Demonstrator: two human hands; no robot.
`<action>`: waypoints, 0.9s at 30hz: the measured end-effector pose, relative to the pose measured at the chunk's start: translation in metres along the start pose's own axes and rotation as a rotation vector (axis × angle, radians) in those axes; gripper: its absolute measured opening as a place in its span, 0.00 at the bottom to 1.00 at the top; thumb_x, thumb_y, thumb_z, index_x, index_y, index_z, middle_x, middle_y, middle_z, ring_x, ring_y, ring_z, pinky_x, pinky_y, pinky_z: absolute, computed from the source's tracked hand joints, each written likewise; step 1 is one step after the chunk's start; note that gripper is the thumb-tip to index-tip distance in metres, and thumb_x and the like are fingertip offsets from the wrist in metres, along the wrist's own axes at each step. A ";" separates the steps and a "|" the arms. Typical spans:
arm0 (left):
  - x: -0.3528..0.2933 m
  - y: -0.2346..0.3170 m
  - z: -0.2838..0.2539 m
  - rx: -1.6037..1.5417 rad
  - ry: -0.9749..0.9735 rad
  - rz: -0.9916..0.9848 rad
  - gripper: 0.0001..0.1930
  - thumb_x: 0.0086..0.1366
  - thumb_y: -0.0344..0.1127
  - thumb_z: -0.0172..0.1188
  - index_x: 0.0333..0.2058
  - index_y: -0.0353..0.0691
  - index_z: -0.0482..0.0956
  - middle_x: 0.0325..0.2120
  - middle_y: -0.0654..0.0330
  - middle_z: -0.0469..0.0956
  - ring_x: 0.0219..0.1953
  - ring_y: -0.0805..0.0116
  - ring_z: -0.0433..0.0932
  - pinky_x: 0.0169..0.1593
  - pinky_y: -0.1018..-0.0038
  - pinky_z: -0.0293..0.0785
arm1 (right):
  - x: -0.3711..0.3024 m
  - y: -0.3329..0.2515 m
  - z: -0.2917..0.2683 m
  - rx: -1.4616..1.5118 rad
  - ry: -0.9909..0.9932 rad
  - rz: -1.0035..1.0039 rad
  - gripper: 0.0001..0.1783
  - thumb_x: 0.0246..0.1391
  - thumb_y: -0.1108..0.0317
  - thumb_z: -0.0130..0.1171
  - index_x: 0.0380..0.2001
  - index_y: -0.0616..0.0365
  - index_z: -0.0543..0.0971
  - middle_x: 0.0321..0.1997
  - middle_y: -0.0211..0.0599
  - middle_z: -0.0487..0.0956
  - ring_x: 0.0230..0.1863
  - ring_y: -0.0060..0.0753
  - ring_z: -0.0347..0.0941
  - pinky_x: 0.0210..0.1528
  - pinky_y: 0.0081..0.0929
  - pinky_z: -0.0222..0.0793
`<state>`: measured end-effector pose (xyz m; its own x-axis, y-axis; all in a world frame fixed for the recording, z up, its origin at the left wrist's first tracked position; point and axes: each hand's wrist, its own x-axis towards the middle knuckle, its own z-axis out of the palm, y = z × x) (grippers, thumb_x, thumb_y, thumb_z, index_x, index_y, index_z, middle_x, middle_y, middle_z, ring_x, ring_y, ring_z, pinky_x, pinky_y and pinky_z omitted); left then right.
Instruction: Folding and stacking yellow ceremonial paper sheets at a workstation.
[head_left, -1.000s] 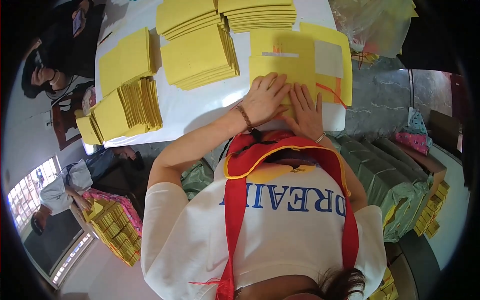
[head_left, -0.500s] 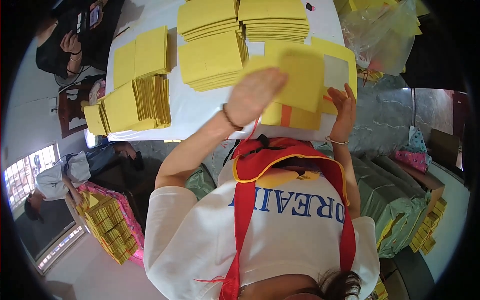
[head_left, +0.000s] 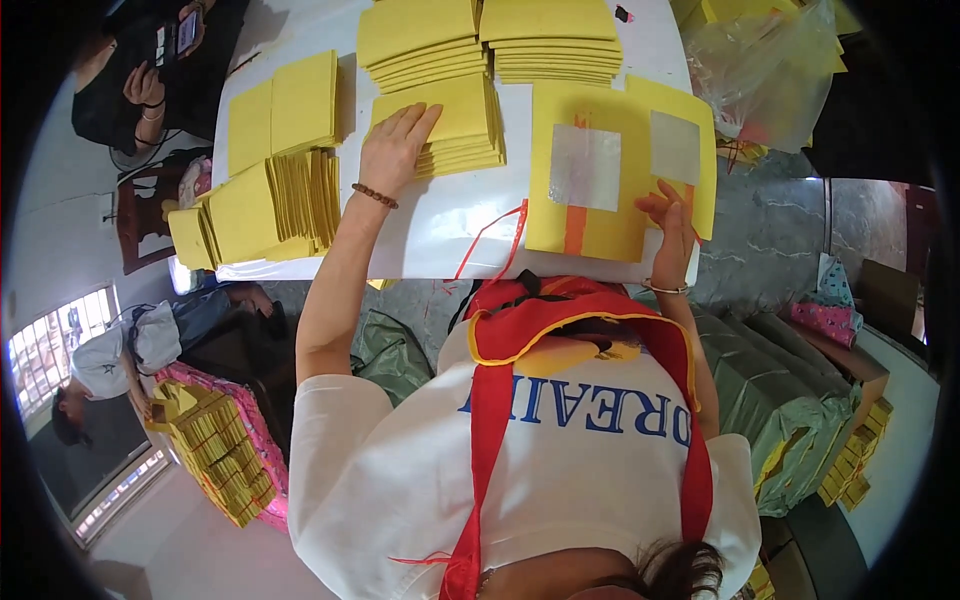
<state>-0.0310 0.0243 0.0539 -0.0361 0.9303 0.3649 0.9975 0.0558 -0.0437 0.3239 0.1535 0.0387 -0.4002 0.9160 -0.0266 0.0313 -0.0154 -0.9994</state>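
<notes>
My left hand [head_left: 393,150] lies with its fingers stretched out on the top of a low stack of folded yellow papers [head_left: 465,105]. In front of me on the table is a yellow sheet [head_left: 633,228] with a silvery rectangle and an orange-red strip. A second such sheet [head_left: 705,180] overlaps along its right side. Over that overlap hovers my right hand [head_left: 672,225], its fingers loosely bent and apart, with nothing visible in them; whether it touches the paper I cannot tell. A red ribbon [head_left: 490,235] trails over the table's near edge left of the sheets.
Two more yellow stacks [head_left: 550,45] stand at the back, others [head_left: 290,195] at the left of the white table [head_left: 420,245]. A clear plastic bag [head_left: 765,75] hangs at the right. One person [head_left: 150,90] holds a phone; another [head_left: 120,350] sits by bundled yellow paper [head_left: 215,450].
My left hand has moved left from over the sheets onto the stack, which has shifted slightly right. The yellow piece that covered the silvery rectangle is gone from there. My right hand has lowered slightly.
</notes>
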 end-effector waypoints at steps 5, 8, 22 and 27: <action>-0.008 0.006 0.006 -0.121 -0.130 -0.052 0.22 0.60 0.39 0.52 0.54 0.43 0.67 0.49 0.54 0.70 0.52 0.58 0.67 0.52 0.64 0.65 | -0.004 0.008 -0.003 -0.019 -0.001 0.061 0.22 0.64 0.60 0.36 0.50 0.65 0.70 0.38 0.38 0.77 0.42 0.26 0.72 0.51 0.25 0.63; -0.020 0.016 0.017 -0.112 -0.077 -0.055 0.24 0.62 0.48 0.49 0.54 0.43 0.66 0.52 0.52 0.65 0.56 0.54 0.62 0.56 0.60 0.58 | -0.004 0.008 -0.001 -0.025 -0.009 0.074 0.19 0.63 0.62 0.39 0.48 0.64 0.71 0.38 0.37 0.77 0.42 0.24 0.71 0.49 0.23 0.63; 0.002 -0.004 0.000 -0.374 -0.091 -0.175 0.18 0.65 0.46 0.45 0.45 0.41 0.75 0.44 0.53 0.72 0.49 0.57 0.68 0.52 0.64 0.61 | -0.001 0.005 -0.002 -0.855 -0.203 -0.547 0.15 0.43 0.70 0.60 0.39 0.54 0.77 0.40 0.33 0.76 0.47 0.40 0.69 0.48 0.34 0.63; 0.019 0.029 -0.015 -0.308 0.086 -0.097 0.12 0.60 0.37 0.53 0.40 0.41 0.77 0.41 0.55 0.74 0.43 0.56 0.71 0.46 0.63 0.63 | -0.002 0.013 -0.002 -0.769 -0.214 -0.493 0.15 0.43 0.71 0.61 0.38 0.54 0.78 0.43 0.34 0.74 0.51 0.43 0.66 0.52 0.36 0.60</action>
<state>-0.0013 0.0381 0.0737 -0.1393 0.8912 0.4317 0.9616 0.0177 0.2738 0.3266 0.1525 0.0261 -0.6870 0.6543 0.3161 0.3799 0.6943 -0.6113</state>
